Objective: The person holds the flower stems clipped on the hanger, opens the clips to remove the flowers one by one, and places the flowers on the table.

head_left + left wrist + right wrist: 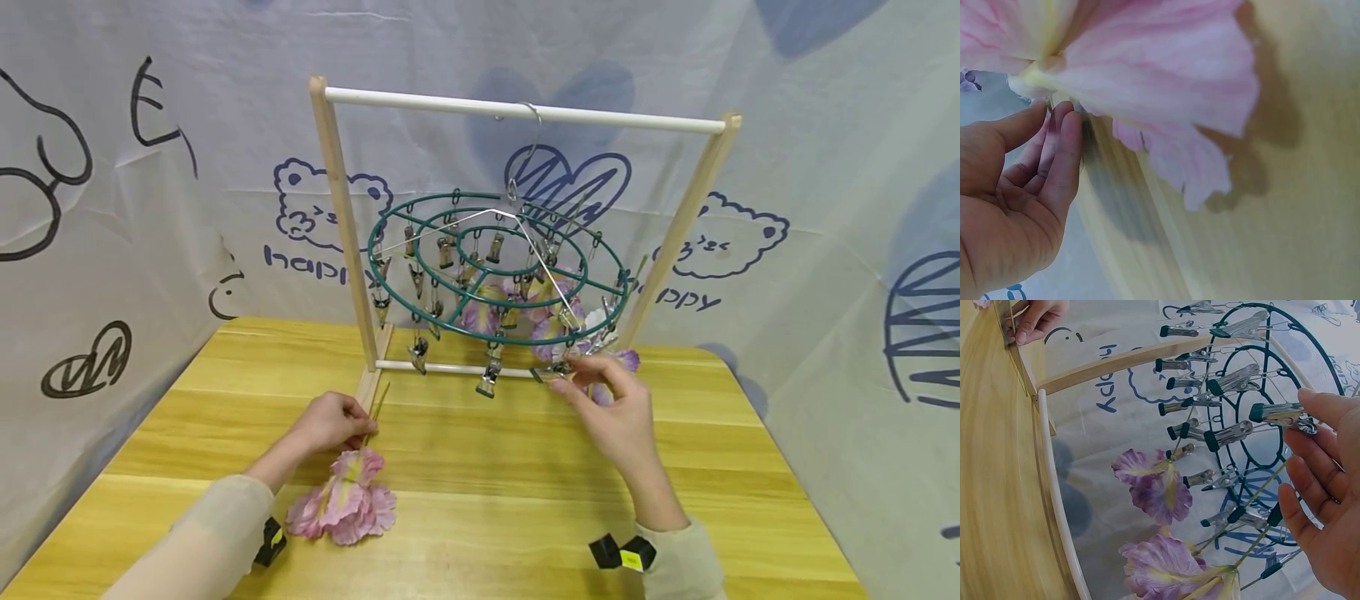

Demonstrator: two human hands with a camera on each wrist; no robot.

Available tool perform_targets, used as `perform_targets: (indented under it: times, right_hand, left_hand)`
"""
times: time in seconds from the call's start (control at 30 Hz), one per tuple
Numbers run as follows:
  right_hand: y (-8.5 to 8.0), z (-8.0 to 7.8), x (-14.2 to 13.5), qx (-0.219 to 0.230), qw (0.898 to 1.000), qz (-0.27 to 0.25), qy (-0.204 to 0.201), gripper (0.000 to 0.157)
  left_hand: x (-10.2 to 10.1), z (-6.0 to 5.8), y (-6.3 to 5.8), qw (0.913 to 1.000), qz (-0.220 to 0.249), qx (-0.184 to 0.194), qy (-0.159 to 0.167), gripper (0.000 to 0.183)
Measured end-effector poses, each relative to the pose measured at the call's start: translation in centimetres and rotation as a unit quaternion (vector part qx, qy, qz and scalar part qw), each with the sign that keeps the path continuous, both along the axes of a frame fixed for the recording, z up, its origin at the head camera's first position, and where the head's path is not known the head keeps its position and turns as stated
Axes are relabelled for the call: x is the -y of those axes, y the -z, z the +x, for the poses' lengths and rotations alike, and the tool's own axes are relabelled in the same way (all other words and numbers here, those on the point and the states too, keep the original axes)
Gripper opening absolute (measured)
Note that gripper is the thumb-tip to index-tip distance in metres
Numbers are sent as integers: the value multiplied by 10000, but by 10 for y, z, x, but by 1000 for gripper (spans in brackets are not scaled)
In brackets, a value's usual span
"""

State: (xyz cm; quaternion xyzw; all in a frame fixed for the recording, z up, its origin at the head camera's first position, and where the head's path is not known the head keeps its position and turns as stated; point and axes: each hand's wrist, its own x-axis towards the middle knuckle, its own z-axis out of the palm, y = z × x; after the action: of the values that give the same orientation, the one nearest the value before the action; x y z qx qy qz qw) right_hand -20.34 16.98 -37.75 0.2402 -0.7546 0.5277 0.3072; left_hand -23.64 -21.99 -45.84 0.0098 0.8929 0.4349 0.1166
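My left hand (330,425) pinches the thin stem of a pink artificial flower (348,502), whose ruffled petals hang low over the table at the left. In the left wrist view, thumb and fingers meet on the stem just beside the bloom (1160,69). Up at the near right rim of a green round hanger (517,342), my right hand (611,408) holds a metal clip (1282,415) with dark green tips between thumb and fingers. Its jaws look closed on nothing. Several similar clips dangle from the hanger's rings, and purple flowers (1163,487) hang head down from some.
A stand with wooden posts (341,192) and a white top bar (450,104) carries the hanger by a metal hook (534,133). Its lower white bar (435,367) runs just above the yellow wooden table (480,483). A white cloth with drawings (825,125) hangs behind.
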Motion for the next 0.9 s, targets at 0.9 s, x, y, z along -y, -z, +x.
perform_targets:
  times: [0.9]
  right_hand:
    - [1,-2,-4,-63,9988,-404,-256,21]
  left_hand:
    - [-8,18,-56,9936,322,-1068,180,35]
